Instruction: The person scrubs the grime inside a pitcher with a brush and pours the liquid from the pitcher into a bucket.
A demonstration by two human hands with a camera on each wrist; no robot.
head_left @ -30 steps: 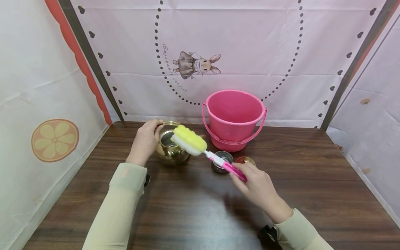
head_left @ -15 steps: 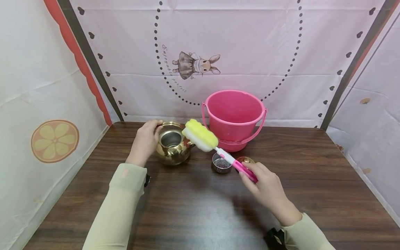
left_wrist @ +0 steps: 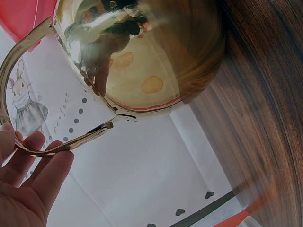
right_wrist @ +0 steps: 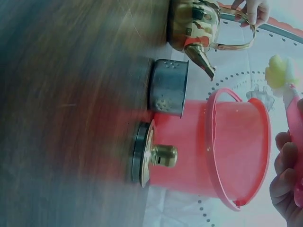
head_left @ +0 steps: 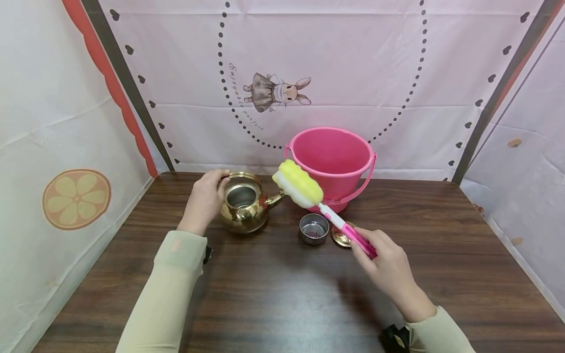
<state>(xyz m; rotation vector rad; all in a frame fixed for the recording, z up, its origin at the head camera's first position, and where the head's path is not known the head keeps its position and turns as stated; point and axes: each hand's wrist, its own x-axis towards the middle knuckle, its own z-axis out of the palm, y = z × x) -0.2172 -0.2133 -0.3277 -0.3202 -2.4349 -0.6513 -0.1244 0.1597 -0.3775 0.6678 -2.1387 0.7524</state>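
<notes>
A gold teapot (head_left: 244, 215) stands lidless on the table, its spout pointing right. My left hand (head_left: 206, 198) grips the teapot's arched handle (left_wrist: 75, 144), fingers curled round it in the left wrist view. In my right hand (head_left: 388, 264) is a sponge brush (head_left: 335, 220), held by its pink and white handle. Its yellow and white sponge head (head_left: 300, 183) is raised in the air, in front of the pink bucket's left side. Below the brush sit a perforated metal strainer cup (head_left: 314, 229) and the gold teapot lid (right_wrist: 147, 153), which the brush handle partly covers in the head view.
A pink bucket (head_left: 333, 152) with its handle lowered stands at the back of the wooden table (head_left: 265, 294). Printed cloth walls (head_left: 353, 59) enclose the table at the back and both sides.
My right hand has moved right and toward me with the sponge brush, so its head has gone from over the teapot's opening to before the bucket. The left hand and teapot stay put.
</notes>
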